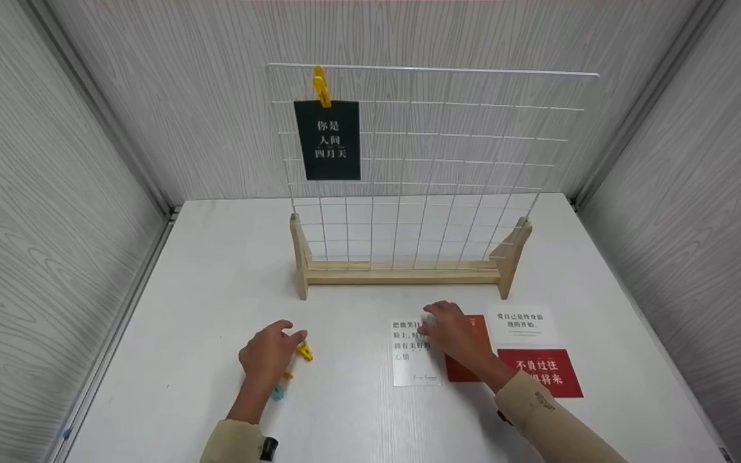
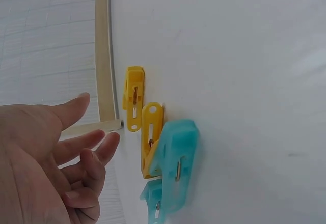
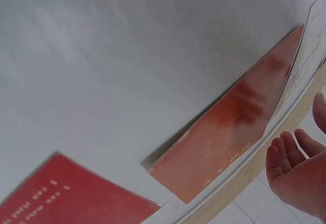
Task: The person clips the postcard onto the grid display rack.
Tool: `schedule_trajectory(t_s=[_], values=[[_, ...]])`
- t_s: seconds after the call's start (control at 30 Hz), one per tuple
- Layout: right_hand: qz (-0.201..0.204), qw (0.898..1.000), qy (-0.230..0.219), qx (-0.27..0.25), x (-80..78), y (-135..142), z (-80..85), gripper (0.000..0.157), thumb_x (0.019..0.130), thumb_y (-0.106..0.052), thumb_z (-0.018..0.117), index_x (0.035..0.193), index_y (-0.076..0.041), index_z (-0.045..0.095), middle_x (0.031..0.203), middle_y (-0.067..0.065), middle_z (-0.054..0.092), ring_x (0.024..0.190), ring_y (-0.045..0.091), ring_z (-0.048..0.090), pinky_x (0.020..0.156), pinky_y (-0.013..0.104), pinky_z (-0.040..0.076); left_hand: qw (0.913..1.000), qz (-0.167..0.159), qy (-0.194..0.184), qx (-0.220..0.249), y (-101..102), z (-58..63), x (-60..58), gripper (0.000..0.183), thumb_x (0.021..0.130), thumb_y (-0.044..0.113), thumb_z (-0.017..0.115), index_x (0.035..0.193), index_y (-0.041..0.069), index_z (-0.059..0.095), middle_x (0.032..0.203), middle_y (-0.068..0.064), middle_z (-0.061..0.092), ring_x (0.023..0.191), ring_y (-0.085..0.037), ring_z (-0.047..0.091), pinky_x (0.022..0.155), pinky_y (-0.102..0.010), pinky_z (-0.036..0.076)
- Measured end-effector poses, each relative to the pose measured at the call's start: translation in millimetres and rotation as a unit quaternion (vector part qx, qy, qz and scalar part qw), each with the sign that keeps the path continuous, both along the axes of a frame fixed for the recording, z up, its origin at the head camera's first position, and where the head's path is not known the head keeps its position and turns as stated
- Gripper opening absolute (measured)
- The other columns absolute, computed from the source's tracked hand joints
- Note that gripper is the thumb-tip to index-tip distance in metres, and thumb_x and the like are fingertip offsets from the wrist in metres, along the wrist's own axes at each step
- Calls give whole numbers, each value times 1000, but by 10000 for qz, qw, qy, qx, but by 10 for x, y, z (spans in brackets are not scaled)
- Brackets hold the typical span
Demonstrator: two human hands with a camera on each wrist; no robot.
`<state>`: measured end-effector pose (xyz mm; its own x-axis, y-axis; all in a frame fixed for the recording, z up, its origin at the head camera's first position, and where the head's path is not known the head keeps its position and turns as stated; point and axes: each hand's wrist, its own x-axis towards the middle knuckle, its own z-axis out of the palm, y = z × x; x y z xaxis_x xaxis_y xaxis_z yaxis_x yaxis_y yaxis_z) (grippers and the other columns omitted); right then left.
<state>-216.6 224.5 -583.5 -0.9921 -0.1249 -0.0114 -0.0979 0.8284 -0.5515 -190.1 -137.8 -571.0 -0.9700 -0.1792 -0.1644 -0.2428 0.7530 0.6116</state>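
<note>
Grey walls are standing around the far, left and right sides of a white bench. A white wire rack is standing on the far part of the bench, and a pale wooden stand is holding it up. A tan left sleeve and a tan right sleeve are coming in from the near side. The left hand is bending its fingers loosely and is holding nothing. The right hand is also curling its fingers a little, holding nothing, and is hovering over the cards.

A dark green card is hanging on the left part of the rack. On the bench, nearer than the stand, a white card is lying just left of an orange-red card. Farther right, another white card is lying on the far side of a red card, and the right sleeve is hiding a bit of the red one.

A yellow clip is holding the green card's top edge. Just right of the left hand, two more yellow clips are lying on the bench, with two blue clips sitting at the near end.
</note>
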Motion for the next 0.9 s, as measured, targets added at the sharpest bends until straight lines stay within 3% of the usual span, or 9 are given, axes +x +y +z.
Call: schedule_trajectory(t_s=[0.3,0.5,0.67,0.9], values=[[184,9955,111,920,-71,-25,-39,52,86,-32,82,132,-15,65,132,9,62,123,28,56,106,45,49,10000,-14,43,-48,15,-55,-7,47,93,43,68,125,8,69,111,-12,75,92,-28,66,87,-52,43],[477,9915,375,1153,-103,-37,-100,33,86,-27,82,111,-8,71,120,13,65,110,29,59,100,43,52,9993,-100,49,-363,38,-93,-1,45,92,43,69,120,7,71,111,-14,75,82,-26,64,84,-53,46],[420,9936,280,1006,-97,-43,-105,31,87,-27,80,111,-8,71,119,12,64,109,28,57,100,43,51,9989,-136,67,-435,75,-133,2,42,92,43,70,112,6,73,102,-12,76,85,-27,65,83,-52,46],[266,9977,182,601,-107,-19,-123,33,88,-27,79,116,-11,72,118,11,63,110,27,56,99,44,50,9990,-179,113,-395,124,-162,-5,30,91,40,72,89,11,74,76,-1,69,75,-22,61,78,-48,44]])
